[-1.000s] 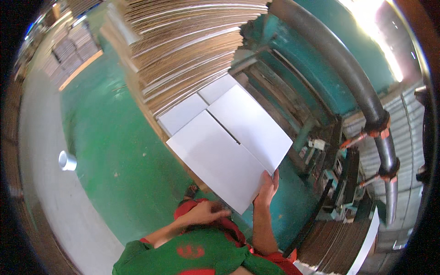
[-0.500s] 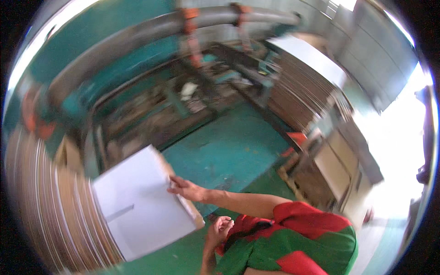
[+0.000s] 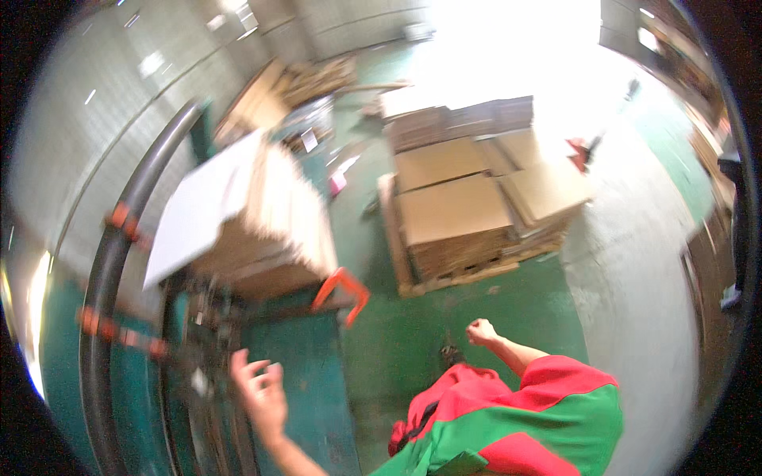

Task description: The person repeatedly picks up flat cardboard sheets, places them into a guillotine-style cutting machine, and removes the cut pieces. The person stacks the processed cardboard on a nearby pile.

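My left hand point(image 3: 260, 389) is raised over the teal machine bed point(image 3: 313, 389), its fingers apart and nothing in them. Beyond it stands a tall stack of cardboard sheets point(image 3: 278, 214) with a white top sheet point(image 3: 198, 206), out of the hand's reach. An orange bracket point(image 3: 345, 293) juts from the near corner beneath this stack. My right hand point(image 3: 480, 332) hangs over the green floor in front of me, fingers curled in, with nothing seen in it. It is apart from the pallet load ahead.
Brown cardboard stacks point(image 3: 452, 210) sit on a wooden pallet point(image 3: 468, 279) ahead. A dark roller point(image 3: 115, 270) with orange collars runs along the left. More boards point(image 3: 702, 301) stand at the far right, near a partly visible person point(image 3: 734, 206). The green floor point(image 3: 397, 349) lies between machine and pallet.
My view has swung right, from the machine toward the pallet. My right hand has let go of the white-faced cardboard sheet, which is out of view. My left hand has risen and spread its fingers.
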A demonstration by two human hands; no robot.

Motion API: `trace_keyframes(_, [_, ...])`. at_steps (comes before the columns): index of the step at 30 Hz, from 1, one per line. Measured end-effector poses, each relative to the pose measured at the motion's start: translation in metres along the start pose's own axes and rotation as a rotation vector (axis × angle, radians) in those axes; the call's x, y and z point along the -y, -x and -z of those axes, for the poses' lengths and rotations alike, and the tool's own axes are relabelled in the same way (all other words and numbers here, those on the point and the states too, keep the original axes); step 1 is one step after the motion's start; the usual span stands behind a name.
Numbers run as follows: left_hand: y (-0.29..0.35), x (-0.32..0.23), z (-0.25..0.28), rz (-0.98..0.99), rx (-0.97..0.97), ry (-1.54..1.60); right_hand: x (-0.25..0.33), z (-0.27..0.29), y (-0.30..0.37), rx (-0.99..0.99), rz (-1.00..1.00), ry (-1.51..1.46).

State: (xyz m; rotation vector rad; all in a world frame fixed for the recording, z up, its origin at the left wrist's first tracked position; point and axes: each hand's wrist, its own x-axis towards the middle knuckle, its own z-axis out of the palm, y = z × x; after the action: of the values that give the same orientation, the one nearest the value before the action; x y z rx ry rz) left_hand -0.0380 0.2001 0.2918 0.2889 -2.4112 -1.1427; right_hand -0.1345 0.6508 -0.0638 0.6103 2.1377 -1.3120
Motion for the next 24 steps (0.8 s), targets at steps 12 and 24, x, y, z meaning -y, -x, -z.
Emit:
trace_keyframes(12, [-0.341, 0.004, -0.061, -0.666, -0.212, -0.866, -0.181, 0.093, -0.001, -0.254, -0.566, -0.159])
trace_keyframes(24, [-0.325, -0.044, -0.04, 0.264, 0.019, 0.044, -0.142, 0.076, -0.047, 0.041, -0.395, -0.108])
